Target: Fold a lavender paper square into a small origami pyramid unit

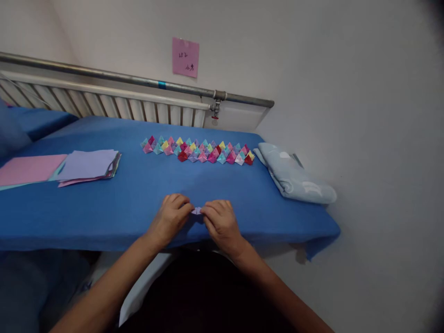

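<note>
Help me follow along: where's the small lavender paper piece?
In the head view, the lavender piece is below-left of centre, held between the left hand and right hand.

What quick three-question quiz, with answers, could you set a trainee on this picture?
1. True or false: the folded pale-blue patterned blanket lies left of the rows of small multicoloured folded-paper pieces.
2. Multiple choice: what is pinched between the left hand and right hand?
a) a red valve handle
b) a small lilac folded-paper piece
c) a blanket corner
3. Fill the gap: on the white wall, above the long grey metal pipe, is a square ____ paper note.

Key: 1 false; 2 b; 3 pink.
</note>
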A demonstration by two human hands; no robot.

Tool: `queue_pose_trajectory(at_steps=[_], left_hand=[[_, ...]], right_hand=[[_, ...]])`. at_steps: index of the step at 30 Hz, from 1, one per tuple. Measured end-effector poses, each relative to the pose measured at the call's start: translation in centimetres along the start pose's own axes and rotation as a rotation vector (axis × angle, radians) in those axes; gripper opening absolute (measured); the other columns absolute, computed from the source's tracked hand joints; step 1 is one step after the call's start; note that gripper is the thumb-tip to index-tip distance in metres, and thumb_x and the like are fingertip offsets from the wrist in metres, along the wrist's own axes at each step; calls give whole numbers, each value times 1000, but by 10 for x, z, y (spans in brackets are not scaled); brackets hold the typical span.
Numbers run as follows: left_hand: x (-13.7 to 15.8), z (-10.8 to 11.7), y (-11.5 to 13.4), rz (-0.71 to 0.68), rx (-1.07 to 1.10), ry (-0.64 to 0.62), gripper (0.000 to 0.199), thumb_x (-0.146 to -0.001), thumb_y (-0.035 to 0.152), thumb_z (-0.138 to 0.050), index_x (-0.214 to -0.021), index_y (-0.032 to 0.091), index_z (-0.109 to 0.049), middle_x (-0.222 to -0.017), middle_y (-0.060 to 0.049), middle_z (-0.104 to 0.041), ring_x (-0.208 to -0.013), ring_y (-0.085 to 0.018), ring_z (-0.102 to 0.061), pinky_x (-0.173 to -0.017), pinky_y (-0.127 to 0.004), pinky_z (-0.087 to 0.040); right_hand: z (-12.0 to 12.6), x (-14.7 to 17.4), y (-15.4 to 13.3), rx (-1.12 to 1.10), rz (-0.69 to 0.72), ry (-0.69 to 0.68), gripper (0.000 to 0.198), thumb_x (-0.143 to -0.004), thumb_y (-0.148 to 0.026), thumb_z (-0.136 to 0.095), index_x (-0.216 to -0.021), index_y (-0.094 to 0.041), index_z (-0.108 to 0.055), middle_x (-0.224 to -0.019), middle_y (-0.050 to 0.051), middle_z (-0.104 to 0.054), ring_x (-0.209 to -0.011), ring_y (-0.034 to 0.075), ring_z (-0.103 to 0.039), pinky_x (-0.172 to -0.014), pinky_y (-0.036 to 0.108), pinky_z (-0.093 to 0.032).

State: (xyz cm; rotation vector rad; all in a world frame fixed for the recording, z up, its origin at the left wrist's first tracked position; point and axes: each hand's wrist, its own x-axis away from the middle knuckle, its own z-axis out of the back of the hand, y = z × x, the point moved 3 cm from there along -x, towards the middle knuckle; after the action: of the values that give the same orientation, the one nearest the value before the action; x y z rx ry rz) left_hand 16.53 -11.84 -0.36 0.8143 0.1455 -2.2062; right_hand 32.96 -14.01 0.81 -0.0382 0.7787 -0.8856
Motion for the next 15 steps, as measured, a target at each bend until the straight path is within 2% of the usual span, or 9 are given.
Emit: queue_pose_trajectory(at_steps=[2, 5, 9, 15], left_hand=[[8, -4, 5, -35, -60, 24, 15, -89, 14, -51, -88, 19, -65, -90, -6, -64, -85, -21, -52, -73, -34, -40], [19, -8, 13, -54, -60, -30, 19, -90, 12, -49, -99, 18, -64, -90, -6, -65, -85, -21, -53, -74, -35, -40], [29, -3, 19, -33, -14, -37, 24, -91, 11, -46, -111, 15, -59, -104, -10, -64, -96, -22, -54, -80, -36, -41], [30, 1, 22, -63, 11, -30, 19, -94, 14, -44, -99, 17, -62, -95, -7, -68, -84, -19, -57, -80, -36, -40]], right_hand=[[-4, 6, 1, 79, 49, -56, 18, -90, -13, -48, -91, -21, -64, -91, 5, -68, -86, 20, -53, -78, 35, -37], [-10, 18, 3, 98, 77, -159, 18, -91, -13, -47, -95, -20, -63, -94, 6, -68, -86, 20, -52, -78, 35, -36], [-11, 28, 3, 62, 76, -230, 19, -91, -14, -48, -103, -19, -62, -102, 7, -67, -91, 22, -51, -81, 37, -36], [-9, 28, 2, 23, 61, -221, 17, -92, -18, -49, -102, -20, -62, -101, 6, -67, -91, 21, -52, -81, 37, -37]])
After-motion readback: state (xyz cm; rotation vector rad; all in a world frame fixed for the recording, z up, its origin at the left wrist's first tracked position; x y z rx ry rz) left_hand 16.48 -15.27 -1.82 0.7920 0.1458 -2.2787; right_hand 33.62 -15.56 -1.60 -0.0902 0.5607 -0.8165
